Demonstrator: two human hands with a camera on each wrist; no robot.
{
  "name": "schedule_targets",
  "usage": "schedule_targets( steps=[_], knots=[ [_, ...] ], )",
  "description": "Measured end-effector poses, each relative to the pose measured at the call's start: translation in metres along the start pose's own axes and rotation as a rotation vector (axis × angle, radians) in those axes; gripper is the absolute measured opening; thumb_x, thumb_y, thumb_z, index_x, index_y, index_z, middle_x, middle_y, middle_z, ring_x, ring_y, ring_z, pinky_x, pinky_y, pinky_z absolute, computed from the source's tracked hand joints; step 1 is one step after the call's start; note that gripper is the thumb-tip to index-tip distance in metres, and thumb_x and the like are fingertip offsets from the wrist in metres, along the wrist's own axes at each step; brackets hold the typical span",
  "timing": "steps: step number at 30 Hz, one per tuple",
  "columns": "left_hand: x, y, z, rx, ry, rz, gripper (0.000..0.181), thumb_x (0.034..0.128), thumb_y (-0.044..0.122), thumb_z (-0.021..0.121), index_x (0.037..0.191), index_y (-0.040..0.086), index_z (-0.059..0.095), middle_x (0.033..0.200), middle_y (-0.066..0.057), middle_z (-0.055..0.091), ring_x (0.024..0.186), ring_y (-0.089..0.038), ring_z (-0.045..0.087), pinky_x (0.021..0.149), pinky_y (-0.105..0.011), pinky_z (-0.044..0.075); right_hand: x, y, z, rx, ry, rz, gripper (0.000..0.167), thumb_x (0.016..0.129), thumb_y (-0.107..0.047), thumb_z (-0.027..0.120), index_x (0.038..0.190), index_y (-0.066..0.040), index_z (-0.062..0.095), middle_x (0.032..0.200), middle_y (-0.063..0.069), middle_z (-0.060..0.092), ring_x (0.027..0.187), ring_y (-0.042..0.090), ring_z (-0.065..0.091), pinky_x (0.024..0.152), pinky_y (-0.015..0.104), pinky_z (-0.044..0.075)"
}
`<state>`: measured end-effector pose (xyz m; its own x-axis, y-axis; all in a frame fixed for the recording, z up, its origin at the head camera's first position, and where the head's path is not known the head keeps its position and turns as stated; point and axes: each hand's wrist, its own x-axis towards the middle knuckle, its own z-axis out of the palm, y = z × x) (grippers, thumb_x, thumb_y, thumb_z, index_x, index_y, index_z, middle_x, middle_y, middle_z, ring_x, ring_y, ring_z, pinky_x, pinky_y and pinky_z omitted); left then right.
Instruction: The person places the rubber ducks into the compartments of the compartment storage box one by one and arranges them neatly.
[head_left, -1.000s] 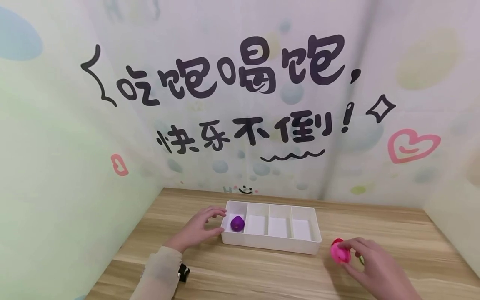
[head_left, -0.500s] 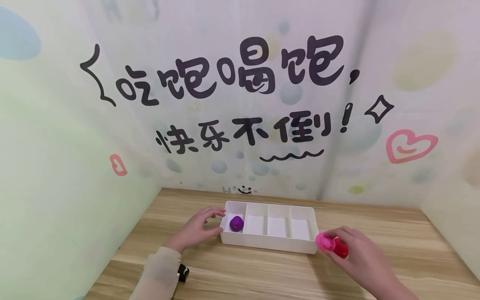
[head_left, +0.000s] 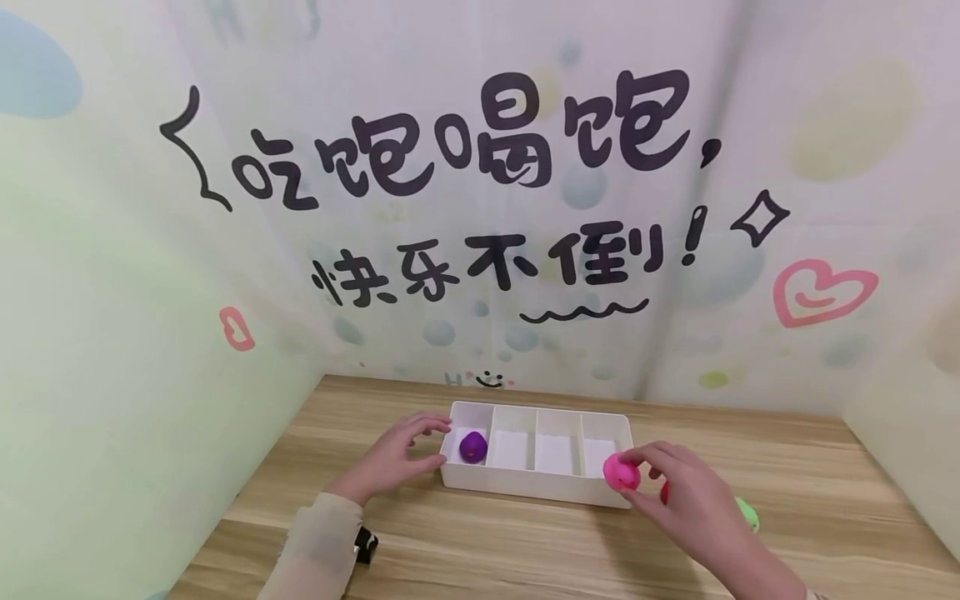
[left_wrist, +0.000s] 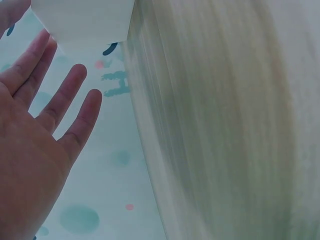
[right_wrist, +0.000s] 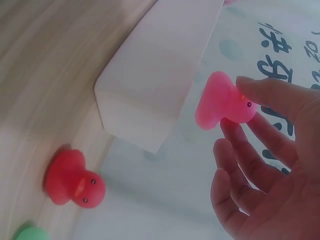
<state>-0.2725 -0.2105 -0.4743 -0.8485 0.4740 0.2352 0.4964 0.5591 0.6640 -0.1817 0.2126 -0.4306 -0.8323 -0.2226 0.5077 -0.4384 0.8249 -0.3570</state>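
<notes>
My right hand [head_left: 693,500] pinches a pink rubber duck [right_wrist: 230,102] by its head, between thumb and fingers. In the head view it is over the front right corner of a white divided box [head_left: 536,487]. A purple rubber duck [head_left: 473,447] sits in the box's leftmost compartment. At the box's left end, my left hand [head_left: 393,457] has its fingers and thumb extended, touching or nearly touching the edge. In the left wrist view the left hand [left_wrist: 40,120] shows spread fingers under the box's corner [left_wrist: 85,20].
On the wooden table [head_left: 450,550], a red rubber duck [right_wrist: 72,180] rests right of the box, mostly behind my right hand in the head view. A green toy [head_left: 747,515] lies farther right, partly covered. Behind stands a printed wall sheet [head_left: 480,333].
My right hand has lifted the pink duck and carried it left to the box's right compartment. The red duck and green toy are uncovered differently. My left hand has stayed in place.
</notes>
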Motion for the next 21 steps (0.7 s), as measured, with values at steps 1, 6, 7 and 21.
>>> schedule_targets(
  steps=[1,6,7,21],
  knots=[
    [0.000,0.000,0.000,-0.001,-0.001,0.000,0.042,0.0939,0.021,0.075,0.132,0.007,0.063,0.150,-0.010,0.056,0.125,-0.043,0.058,0.100,-0.063,0.050,0.001,-0.002,0.001,0.005,-0.001,-0.003,0.040,0.070,-0.019,0.096,0.103,-0.027,0.075,0.096,-0.016,0.067,0.081,0.008,0.057,0.059,0.018,0.048],
    [0.000,0.002,-0.001,-0.012,-0.008,0.000,0.042,0.0938,0.020,0.075,0.132,0.006,0.063,0.150,-0.010,0.056,0.126,-0.043,0.057,0.100,-0.065,0.049,0.006,-0.007,0.007,0.007,-0.009,-0.011,0.039,0.070,-0.019,0.095,0.103,-0.027,0.075,0.097,-0.017,0.067,0.083,0.009,0.060,0.065,0.023,0.052],
    [0.000,0.002,-0.001,-0.011,-0.008,-0.001,0.042,0.0938,0.020,0.075,0.132,0.006,0.063,0.150,-0.011,0.056,0.126,-0.043,0.057,0.100,-0.065,0.049,0.007,-0.008,0.009,0.006,-0.010,-0.011,0.038,0.070,-0.020,0.095,0.102,-0.026,0.075,0.097,-0.017,0.067,0.083,0.009,0.060,0.066,0.023,0.053],
    [-0.001,0.003,-0.002,-0.005,-0.008,-0.024,0.043,0.0940,0.023,0.076,0.132,0.007,0.064,0.150,-0.008,0.056,0.126,-0.043,0.057,0.101,-0.065,0.049,0.022,-0.019,0.025,0.066,-0.035,-0.031,0.038,0.072,-0.018,0.095,0.104,-0.024,0.075,0.095,-0.015,0.068,0.082,0.010,0.060,0.067,0.022,0.051]
  ],
)
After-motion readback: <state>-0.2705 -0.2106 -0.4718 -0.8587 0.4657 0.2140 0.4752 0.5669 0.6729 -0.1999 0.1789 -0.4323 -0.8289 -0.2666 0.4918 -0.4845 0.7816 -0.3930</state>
